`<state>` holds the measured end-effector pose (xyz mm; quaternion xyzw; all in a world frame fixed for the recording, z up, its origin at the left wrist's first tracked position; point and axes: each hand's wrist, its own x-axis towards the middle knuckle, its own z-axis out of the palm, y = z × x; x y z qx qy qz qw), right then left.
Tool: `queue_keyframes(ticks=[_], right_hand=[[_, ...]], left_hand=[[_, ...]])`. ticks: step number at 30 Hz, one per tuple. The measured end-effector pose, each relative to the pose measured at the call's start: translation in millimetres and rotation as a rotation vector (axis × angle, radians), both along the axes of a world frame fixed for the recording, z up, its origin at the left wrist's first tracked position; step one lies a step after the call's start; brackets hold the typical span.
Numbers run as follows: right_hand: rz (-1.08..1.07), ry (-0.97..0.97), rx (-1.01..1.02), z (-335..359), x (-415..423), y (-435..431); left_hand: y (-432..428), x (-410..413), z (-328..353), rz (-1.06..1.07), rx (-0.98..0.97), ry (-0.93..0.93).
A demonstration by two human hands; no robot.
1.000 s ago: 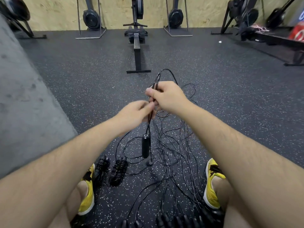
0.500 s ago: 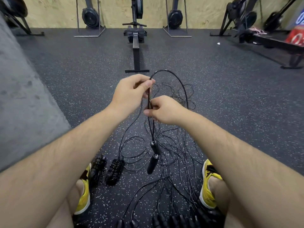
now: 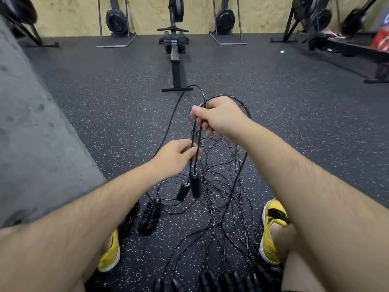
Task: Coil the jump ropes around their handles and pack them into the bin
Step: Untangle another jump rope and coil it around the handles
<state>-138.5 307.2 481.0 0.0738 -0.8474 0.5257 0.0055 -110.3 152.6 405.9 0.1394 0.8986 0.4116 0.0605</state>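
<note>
Two handles dangled above the floor from one jump rope; the right hand held a closed grip on its doubled cord high up, the left hand pinched it lower.

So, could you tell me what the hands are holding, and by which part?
Both hold one jump rope by its doubled cord: the right hand grips it higher, the left hand pinches it lower; the two handles dangle below.

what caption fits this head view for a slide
Left hand and right hand hold a doubled jump rope, handles dangling above tangled ropes.
</note>
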Motion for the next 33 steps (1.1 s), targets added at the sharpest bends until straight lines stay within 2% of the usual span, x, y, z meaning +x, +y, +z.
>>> queue_keyframes(ticks=[4, 10, 17, 21, 27, 29, 33], right_hand=[[-0.016, 0.005, -0.072, 3, 2, 6], [0.008, 0.027, -0.001, -2, 10, 13], [0.083, 0.065, -0.089, -12, 15, 22], [0.205, -0.103, 0.175, -32, 28, 20], [0.084, -0.076, 0.104, -39, 30, -6], [0.054, -0.035, 0.053, -30, 25, -9], [-0.009, 0.066, 0.005, -14, 14, -7]], left_hand=[[-2, -4, 7, 0.003, 0.103, -0.014], [4, -15, 18, -0.012, 0.264, -0.007], [11, -20, 34, 0.007, 0.336, 0.138], [6, -27, 57, 0.053, 0.454, 0.19], [-4, -28, 64, 0.074, 0.604, 0.13], [-12, -28, 57, 0.039, 0.544, 0.092], [-23, -16, 26, -0.099, 0.279, -0.045]])
